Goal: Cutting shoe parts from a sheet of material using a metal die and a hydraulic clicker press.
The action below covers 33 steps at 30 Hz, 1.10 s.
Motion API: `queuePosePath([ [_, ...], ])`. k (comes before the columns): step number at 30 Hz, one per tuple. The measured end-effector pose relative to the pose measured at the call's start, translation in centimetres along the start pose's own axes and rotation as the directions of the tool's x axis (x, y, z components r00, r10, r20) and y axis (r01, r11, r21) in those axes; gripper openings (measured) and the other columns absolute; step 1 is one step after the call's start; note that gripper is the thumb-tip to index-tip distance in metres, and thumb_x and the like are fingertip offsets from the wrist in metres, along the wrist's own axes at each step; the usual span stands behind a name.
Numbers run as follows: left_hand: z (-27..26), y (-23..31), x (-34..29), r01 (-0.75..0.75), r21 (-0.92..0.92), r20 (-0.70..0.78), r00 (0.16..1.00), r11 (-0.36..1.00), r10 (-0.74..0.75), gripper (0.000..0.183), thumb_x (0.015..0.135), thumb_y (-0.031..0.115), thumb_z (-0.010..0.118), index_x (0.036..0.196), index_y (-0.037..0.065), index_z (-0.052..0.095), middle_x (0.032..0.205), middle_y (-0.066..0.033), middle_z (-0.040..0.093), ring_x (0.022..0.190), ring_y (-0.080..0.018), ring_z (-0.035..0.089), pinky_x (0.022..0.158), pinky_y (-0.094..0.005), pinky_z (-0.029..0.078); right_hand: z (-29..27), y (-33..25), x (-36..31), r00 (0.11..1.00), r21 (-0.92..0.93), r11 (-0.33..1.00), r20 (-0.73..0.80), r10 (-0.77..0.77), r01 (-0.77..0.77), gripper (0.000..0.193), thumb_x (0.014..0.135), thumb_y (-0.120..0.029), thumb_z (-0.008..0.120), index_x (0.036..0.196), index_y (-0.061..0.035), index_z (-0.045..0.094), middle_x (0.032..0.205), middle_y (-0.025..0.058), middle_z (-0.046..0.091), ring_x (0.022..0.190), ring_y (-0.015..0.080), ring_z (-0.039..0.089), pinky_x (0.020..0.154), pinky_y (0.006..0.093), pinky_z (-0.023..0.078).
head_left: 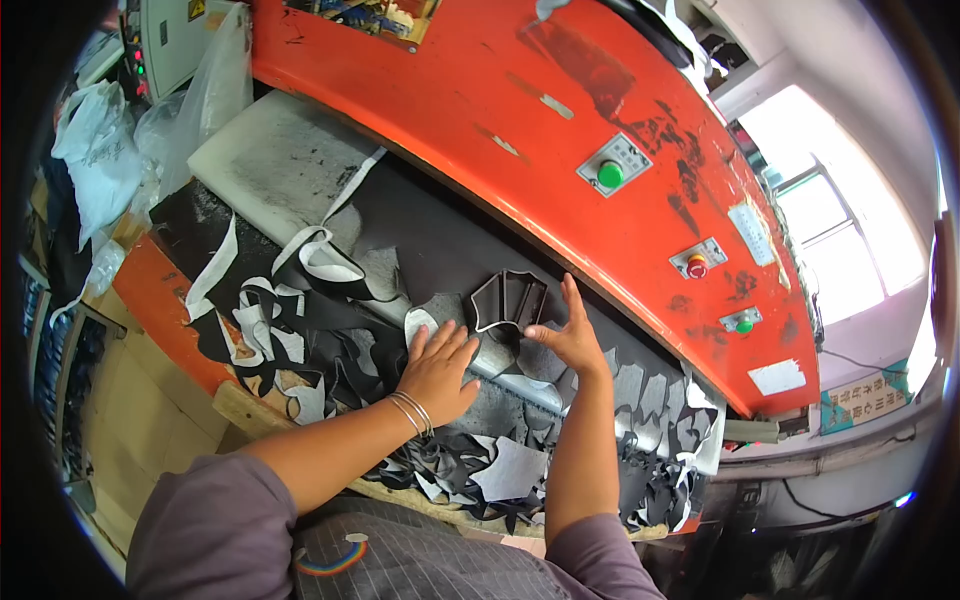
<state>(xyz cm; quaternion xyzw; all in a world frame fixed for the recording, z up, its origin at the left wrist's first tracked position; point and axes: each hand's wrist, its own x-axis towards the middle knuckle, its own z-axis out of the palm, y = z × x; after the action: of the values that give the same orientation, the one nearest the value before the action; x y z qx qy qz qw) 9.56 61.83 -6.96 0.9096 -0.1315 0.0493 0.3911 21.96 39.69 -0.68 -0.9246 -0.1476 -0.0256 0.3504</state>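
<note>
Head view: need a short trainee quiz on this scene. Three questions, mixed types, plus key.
1. On which of the person's sides are the bracelets worn?
2. True or false: the red button sits between two green ones.
3. Where is the dark frame? A) on the floor; B) between the left hand and the right hand; C) on the windowsill.

Key: 1 left; 2 true; 3 B.
</note>
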Motion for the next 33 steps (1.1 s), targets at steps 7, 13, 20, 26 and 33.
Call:
queuePosePath([
  [7,1.6,0.5,1.6,-0.006,0.060,-0.105,0.994,0.998,0.013,0.065,0.082,0.030,0.059,0.136,-0.001,0.041,0.142,-0.0191,0.041,0.140,-0.0318,0.024,0.114,-0.0531,0.004,0.0,2.2,0.8,0.985,-0.124,0.992,0.172,-0.015,0.036,0.130,0.049,-0.036,0.091,0.149,-0.0048,0.014,0.146,0.0240,0.034,0.139,0.0335,0.028,0.113,0.0423,0.022],
  [13,0.3,-0.7,3.7,0.076,0.016,-0.175,0.982,0.997,-0.072,0.054,0.079,0.022,0.063,0.127,0.003,0.049,0.138,-0.0177,0.046,0.138,-0.0325,0.029,0.112,-0.0541,0.011,1.9,1.6,-0.6,0.999,-0.180,0.983,0.004,0.040,-0.038,0.115,0.053,-0.035,0.089,0.145,-0.0031,0.027,0.133,0.0208,0.051,0.130,0.0340,0.042,0.111,0.0432,0.026],
  [20,0.4,-1.2,4.2,0.039,-0.003,-0.204,0.978,0.999,-0.039,0.042,0.076,0.014,0.062,0.117,0.008,0.053,0.139,-0.0201,0.044,0.138,-0.0329,0.030,0.111,-0.0540,0.012,3.1,2.0,-2.1,0.974,-0.168,0.986,-0.223,-0.048,0.011,0.098,0.058,-0.033,0.087,0.137,0.0007,0.041,0.118,0.0189,0.060,0.113,0.0347,0.052,0.101,0.0425,0.036],
  [26,0.7,-1.3,5.1,0.061,0.010,-0.192,0.980,0.998,-0.058,0.039,0.074,0.009,0.058,0.113,0.010,0.053,0.142,-0.0223,0.040,0.139,-0.0325,0.029,0.109,-0.0503,0.017,3.1,3.4,-2.3,0.956,-0.107,0.994,-0.291,-0.021,-0.011,0.068,0.068,-0.019,0.082,0.127,-0.0033,0.054,0.111,0.0191,0.063,0.106,0.0317,0.061,0.090,0.0375,0.048],
  [33,0.5,-1.6,5.6,0.034,0.074,-0.181,0.983,0.997,-0.020,0.035,0.075,0.010,0.054,0.109,0.007,0.053,0.141,-0.0246,0.041,0.138,-0.0327,0.030,0.106,-0.0442,0.024,2.0,3.0,-1.6,0.958,-0.087,0.994,-0.276,-0.083,0.061,0.043,0.068,-0.016,0.081,0.107,-0.0042,0.065,0.097,0.0139,0.065,0.088,0.0291,0.063,0.078,0.0359,0.050],
])
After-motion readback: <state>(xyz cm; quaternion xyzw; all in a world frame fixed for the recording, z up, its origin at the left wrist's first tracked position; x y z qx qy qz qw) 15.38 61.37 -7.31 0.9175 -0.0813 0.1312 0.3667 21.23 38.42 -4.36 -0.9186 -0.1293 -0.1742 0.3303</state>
